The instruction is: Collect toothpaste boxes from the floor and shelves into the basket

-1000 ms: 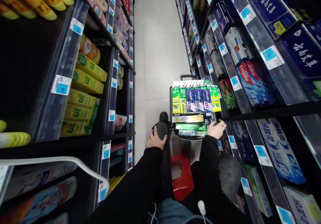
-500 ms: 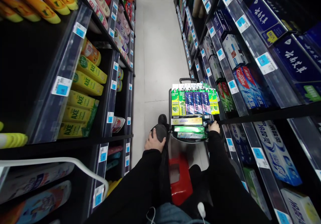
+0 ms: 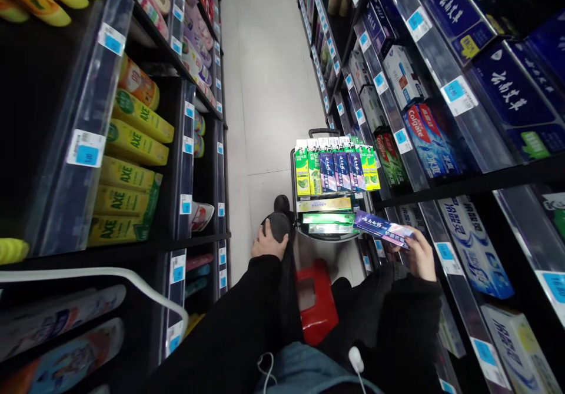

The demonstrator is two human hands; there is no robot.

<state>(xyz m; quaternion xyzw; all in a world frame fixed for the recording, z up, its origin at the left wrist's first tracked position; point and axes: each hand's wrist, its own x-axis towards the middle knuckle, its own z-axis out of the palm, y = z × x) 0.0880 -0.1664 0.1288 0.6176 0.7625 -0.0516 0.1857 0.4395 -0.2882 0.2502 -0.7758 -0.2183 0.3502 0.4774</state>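
Note:
My right hand [image 3: 421, 256] is closed around a purple and blue toothpaste box [image 3: 382, 229], held level just right of the cart [image 3: 329, 236] and in front of the low right-hand shelves. The cart carries upright toothpaste boxes [image 3: 336, 169] in a row, with flat boxes [image 3: 324, 204] stacked below them. My left hand [image 3: 268, 244] rests with its fingers curled over my knee [image 3: 279, 224], left of the cart. Both arms wear black sleeves.
I sit on a red stool [image 3: 316, 300] in a narrow shop aisle. Yellow AXE packs [image 3: 128, 173] fill the shelves on the left. Colgate boxes [image 3: 430, 141] and other toothpaste cartons line the shelves on the right. Pale floor [image 3: 269, 76] runs ahead beyond the cart.
My right hand was at the cart's lower stack of boxes; it has come away to the right holding a purple toothpaste box. The left hand stayed on my knee.

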